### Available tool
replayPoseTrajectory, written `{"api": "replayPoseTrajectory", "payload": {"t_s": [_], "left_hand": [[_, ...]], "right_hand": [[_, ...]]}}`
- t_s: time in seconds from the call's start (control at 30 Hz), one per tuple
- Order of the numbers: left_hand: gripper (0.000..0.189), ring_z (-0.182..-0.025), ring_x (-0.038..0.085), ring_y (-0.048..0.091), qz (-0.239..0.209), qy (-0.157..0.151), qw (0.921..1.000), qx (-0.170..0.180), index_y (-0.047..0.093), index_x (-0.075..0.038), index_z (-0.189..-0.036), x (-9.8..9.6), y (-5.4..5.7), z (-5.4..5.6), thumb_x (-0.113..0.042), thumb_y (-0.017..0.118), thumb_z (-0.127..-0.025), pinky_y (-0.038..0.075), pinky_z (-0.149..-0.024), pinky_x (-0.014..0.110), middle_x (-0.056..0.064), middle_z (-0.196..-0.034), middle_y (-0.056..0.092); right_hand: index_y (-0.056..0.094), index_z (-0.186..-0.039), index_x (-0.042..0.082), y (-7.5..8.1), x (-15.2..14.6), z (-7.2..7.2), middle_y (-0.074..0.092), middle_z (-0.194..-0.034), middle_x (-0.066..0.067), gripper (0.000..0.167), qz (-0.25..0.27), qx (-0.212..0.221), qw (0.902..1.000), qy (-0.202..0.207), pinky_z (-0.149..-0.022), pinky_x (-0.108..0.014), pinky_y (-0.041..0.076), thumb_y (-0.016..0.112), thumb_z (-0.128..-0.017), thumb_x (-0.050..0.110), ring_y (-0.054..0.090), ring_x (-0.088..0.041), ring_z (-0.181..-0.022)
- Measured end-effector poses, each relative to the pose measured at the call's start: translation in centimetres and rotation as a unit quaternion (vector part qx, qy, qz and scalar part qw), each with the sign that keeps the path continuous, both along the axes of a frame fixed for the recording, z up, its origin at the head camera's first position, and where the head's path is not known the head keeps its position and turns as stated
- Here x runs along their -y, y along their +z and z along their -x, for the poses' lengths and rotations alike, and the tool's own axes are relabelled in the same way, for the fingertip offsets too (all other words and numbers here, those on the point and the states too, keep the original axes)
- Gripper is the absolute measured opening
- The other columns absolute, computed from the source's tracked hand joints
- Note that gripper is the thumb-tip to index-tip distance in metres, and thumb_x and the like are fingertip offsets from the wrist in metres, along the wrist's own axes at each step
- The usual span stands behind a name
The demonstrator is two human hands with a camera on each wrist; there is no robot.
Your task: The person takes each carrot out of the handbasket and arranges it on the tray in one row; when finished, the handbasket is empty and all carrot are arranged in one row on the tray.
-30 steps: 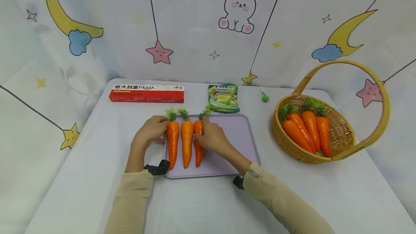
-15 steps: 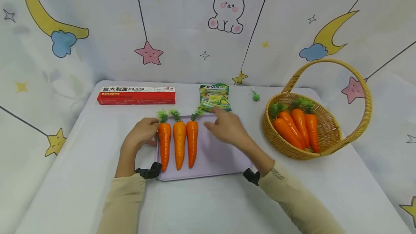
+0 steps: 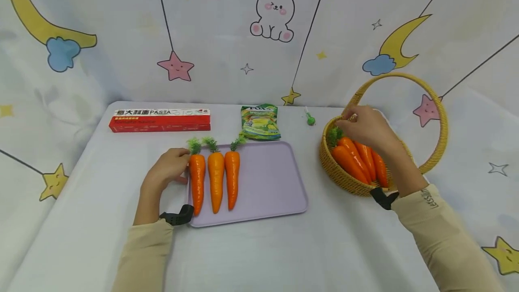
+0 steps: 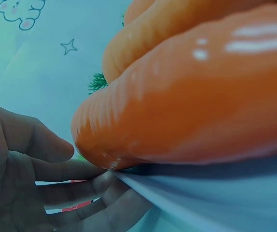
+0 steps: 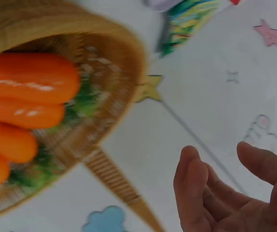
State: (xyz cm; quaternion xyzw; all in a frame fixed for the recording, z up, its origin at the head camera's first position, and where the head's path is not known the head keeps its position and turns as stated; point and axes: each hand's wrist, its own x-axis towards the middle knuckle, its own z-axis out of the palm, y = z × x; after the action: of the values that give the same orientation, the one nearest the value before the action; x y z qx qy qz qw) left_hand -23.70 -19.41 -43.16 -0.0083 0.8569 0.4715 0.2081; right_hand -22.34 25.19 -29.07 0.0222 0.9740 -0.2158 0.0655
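Three orange carrots with green tops lie side by side on the left part of a lilac tray (image 3: 267, 179): a left carrot (image 3: 197, 184), a middle carrot (image 3: 216, 184) and a right carrot (image 3: 232, 179). My left hand (image 3: 168, 166) is at the tray's left edge. Its fingers extend along that edge in the left wrist view, thumb (image 4: 56, 147) close to the nearest carrot. Over the wicker basket (image 3: 338, 179) hovers my right hand (image 3: 369, 127), holding nothing, thumb and fingers apart in the right wrist view. Several more carrots (image 5: 27, 77) lie inside the basket.
Behind the tray are a red and white pasta box (image 3: 160, 123), a green snack packet (image 3: 260, 123) and a small green lollipop-like item (image 3: 310, 119). The basket's tall arched handle (image 3: 442, 125) rises near the right forearm. A patterned cloth hangs behind the table.
My right hand has let go of the right carrot on the tray and moved right to above the basket. The left hand stays by the tray's left edge. The head view has shifted rightward.
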Motion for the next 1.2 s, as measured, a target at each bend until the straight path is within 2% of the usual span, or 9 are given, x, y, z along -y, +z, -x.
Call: {"api": "replayPoseTrajectory", "payload": {"t_s": [0.13, 0.27, 0.4, 0.57, 0.77, 0.93, 1.0, 1.2], "left_hand": [[0.056, -0.113, 0.043, 0.056, -0.001, -0.002, 1.0000, -0.004, 0.034, 0.015, -0.150, 0.0, -0.2, 0.0, -0.019, 0.039, -0.107, 0.063, -0.079, 0.043, 0.034, -0.137, 0.049], [0.055, -0.112, 0.043, 0.056, 0.000, -0.005, 0.9999, -0.011, 0.034, 0.015, -0.150, 0.2, -0.2, 0.0, -0.019, 0.038, -0.107, 0.063, -0.078, 0.043, 0.035, -0.136, 0.050], [0.055, -0.114, 0.044, 0.056, -0.005, -0.005, 0.9999, -0.012, 0.034, 0.016, -0.150, 0.2, -0.2, 0.1, -0.019, 0.039, -0.107, 0.063, -0.078, 0.042, 0.035, -0.137, 0.049], [0.055, -0.113, 0.045, 0.056, -0.012, -0.007, 0.9998, -0.011, 0.034, 0.017, -0.149, 0.3, -0.3, 0.0, -0.019, 0.038, -0.107, 0.064, -0.076, 0.042, 0.036, -0.136, 0.049], [0.055, -0.112, 0.044, 0.056, -0.012, -0.007, 0.9998, -0.013, 0.034, 0.017, -0.149, 0.2, -0.3, 0.0, -0.018, 0.038, -0.107, 0.064, -0.075, 0.041, 0.035, -0.134, 0.050], [0.055, -0.112, 0.044, 0.057, -0.013, -0.009, 0.9998, -0.013, 0.034, 0.017, -0.149, 0.1, -0.2, 0.1, -0.018, 0.038, -0.107, 0.064, -0.075, 0.041, 0.035, -0.134, 0.050], [0.055, -0.113, 0.045, 0.057, -0.013, -0.009, 0.9998, -0.013, 0.033, 0.017, -0.149, 0.1, -0.1, 0.1, -0.018, 0.038, -0.107, 0.064, -0.075, 0.041, 0.036, -0.135, 0.050], [0.055, -0.114, 0.046, 0.056, -0.014, -0.008, 0.9998, -0.009, 0.032, 0.017, -0.150, 0.1, 0.0, 0.0, -0.018, 0.038, -0.107, 0.064, -0.076, 0.042, 0.037, -0.137, 0.048]], "right_hand": [[0.060, -0.117, -0.004, -1.5, -2.3, 0.3, 0.055, -0.104, -0.020, 0.038, -0.008, 0.039, 0.9992, -0.008, -0.062, -0.035, 0.046, 0.056, -0.103, 0.031, 0.051, -0.032, -0.086], [0.057, -0.113, -0.004, -3.1, -3.8, 0.7, 0.054, -0.098, -0.017, 0.035, -0.007, 0.066, 0.9977, -0.014, -0.061, -0.034, 0.047, 0.057, -0.103, 0.030, 0.052, -0.029, -0.082], [0.057, -0.104, -0.004, -4.3, -4.4, 1.4, 0.054, -0.087, -0.013, 0.028, -0.028, 0.072, 0.9971, -0.001, -0.059, -0.034, 0.046, 0.059, -0.100, 0.024, 0.052, -0.025, -0.073], [0.057, -0.098, -0.004, -5.4, -4.6, 2.3, 0.052, -0.078, -0.010, 0.021, -0.060, 0.109, 0.9921, 0.018, -0.054, -0.032, 0.043, 0.061, -0.095, 0.016, 0.050, -0.022, -0.063], [0.056, -0.093, -0.001, -7.1, -4.8, 2.6, 0.053, -0.076, -0.009, 0.013, -0.114, 0.149, 0.9810, 0.048, -0.055, -0.034, 0.041, 0.056, -0.089, 0.011, 0.050, -0.024, -0.064], [0.057, -0.113, -0.011, -8.4, -4.9, 2.4, 0.061, -0.094, -0.018, 0.033, -0.140, 0.156, 0.9755, 0.067, -0.066, -0.042, 0.047, 0.058, -0.086, 0.008, 0.055, -0.032, -0.079], [0.053, -0.124, -0.013, -8.7, -4.8, 2.3, 0.062, -0.106, -0.023, 0.044, -0.143, 0.151, 0.9756, 0.069, -0.072, -0.047, 0.050, 0.059, -0.086, 0.009, 0.056, -0.035, -0.086], [0.039, -0.141, -0.015, -9.4, -4.5, 2.0, 0.057, -0.125, -0.036, 0.060, -0.133, 0.144, 0.9783, 0.066, -0.083, -0.058, 0.052, 0.057, -0.088, 0.006, 0.060, -0.046, -0.103]]}}
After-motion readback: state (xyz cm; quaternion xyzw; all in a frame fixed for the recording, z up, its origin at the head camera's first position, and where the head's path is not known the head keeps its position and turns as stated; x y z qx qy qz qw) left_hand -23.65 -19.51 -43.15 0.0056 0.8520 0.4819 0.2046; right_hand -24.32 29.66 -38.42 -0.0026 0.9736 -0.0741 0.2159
